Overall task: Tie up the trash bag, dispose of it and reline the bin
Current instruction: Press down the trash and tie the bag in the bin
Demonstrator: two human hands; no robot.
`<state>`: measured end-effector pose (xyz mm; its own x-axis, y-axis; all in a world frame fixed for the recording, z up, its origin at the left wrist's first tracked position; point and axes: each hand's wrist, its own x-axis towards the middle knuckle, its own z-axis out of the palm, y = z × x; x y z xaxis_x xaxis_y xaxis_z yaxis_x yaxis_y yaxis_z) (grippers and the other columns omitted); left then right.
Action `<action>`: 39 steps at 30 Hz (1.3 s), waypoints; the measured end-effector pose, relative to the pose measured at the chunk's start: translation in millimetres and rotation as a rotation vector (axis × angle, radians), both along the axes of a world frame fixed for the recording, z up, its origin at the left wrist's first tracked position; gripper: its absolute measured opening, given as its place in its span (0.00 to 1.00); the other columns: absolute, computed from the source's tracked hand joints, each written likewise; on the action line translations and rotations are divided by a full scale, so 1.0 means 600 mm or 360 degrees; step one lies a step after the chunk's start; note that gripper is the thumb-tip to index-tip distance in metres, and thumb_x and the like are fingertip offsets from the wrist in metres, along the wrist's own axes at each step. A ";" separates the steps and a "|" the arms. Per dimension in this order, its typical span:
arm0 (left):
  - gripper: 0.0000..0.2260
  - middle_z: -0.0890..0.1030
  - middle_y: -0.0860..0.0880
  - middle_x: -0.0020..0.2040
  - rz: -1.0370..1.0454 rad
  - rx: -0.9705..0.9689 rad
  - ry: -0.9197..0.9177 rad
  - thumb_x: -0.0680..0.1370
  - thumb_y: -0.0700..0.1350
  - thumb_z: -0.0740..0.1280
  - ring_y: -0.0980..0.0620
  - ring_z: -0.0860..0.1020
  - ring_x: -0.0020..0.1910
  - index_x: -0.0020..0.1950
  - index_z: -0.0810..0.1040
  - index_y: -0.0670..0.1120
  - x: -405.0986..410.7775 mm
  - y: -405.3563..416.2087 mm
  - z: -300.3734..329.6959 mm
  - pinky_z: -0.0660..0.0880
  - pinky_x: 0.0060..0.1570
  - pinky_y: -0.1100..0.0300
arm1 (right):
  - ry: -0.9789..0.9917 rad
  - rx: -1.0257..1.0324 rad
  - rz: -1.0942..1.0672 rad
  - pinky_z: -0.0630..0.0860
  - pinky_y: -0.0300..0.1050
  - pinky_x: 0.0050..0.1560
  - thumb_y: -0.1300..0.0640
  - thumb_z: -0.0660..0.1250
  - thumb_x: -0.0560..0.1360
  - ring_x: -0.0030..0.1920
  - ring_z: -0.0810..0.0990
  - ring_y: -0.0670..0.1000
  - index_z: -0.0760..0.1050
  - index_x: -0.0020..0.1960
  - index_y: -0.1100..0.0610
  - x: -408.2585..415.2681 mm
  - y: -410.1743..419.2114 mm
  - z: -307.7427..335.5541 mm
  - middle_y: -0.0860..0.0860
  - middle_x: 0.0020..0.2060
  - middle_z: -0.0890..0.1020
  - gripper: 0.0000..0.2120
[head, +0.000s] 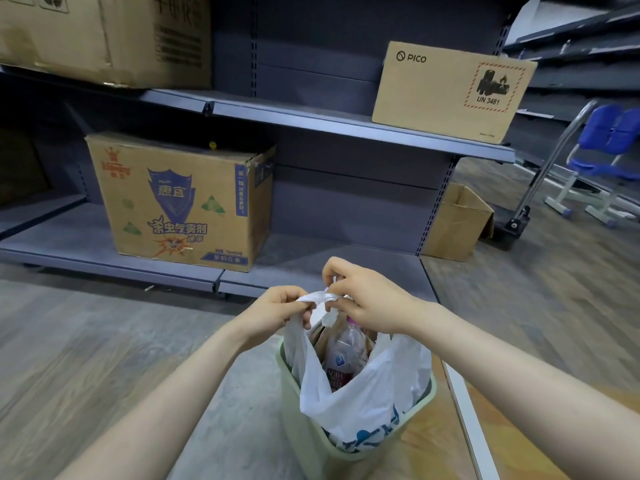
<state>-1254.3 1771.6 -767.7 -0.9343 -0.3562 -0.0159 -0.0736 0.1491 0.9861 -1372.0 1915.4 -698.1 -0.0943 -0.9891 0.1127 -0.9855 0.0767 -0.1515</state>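
A white plastic trash bag point(360, 393) with blue print sits in a pale green bin point(294, 407) on the floor. Inside the bag I see a clear soda bottle point(346, 355) and some brown paper. My left hand point(277, 310) pinches one twisted handle of the bag above the bin. My right hand point(360, 296) pinches the other handle, and the two handles cross between my fingers. The bag's mouth gapes open below my hands.
Grey metal shelving point(311, 123) stands just behind the bin, with a printed cardboard box point(180, 202) on the bottom shelf and a PICO box point(450, 95) above. An open carton point(457, 220), a trolley point(519, 216) and blue chairs point(609, 147) are at the right.
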 end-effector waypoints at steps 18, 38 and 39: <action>0.13 0.79 0.51 0.32 -0.0049 0.0413 -0.0059 0.79 0.46 0.64 0.55 0.75 0.30 0.37 0.82 0.45 -0.026 0.007 0.043 0.70 0.34 0.64 | 0.1014 -0.0925 0.0321 0.63 0.42 0.32 0.67 0.61 0.69 0.40 0.69 0.51 0.80 0.36 0.56 -0.010 -0.022 -0.041 0.51 0.36 0.78 0.12; 0.13 0.73 0.48 0.30 0.1020 0.0220 -0.0059 0.80 0.43 0.62 0.52 0.63 0.27 0.37 0.78 0.40 -0.098 -0.051 0.006 0.59 0.25 0.63 | 0.0477 -0.0587 0.0026 0.63 0.39 0.52 0.54 0.59 0.77 0.47 0.71 0.50 0.72 0.39 0.56 0.039 0.117 -0.077 0.48 0.43 0.75 0.10; 0.14 0.72 0.48 0.29 0.1055 0.0176 -0.0078 0.80 0.43 0.63 0.52 0.64 0.27 0.36 0.78 0.41 -0.101 -0.055 0.002 0.60 0.27 0.61 | 0.0478 -0.0592 0.0055 0.64 0.40 0.52 0.55 0.60 0.77 0.47 0.72 0.51 0.72 0.38 0.57 0.039 0.120 -0.082 0.48 0.42 0.75 0.10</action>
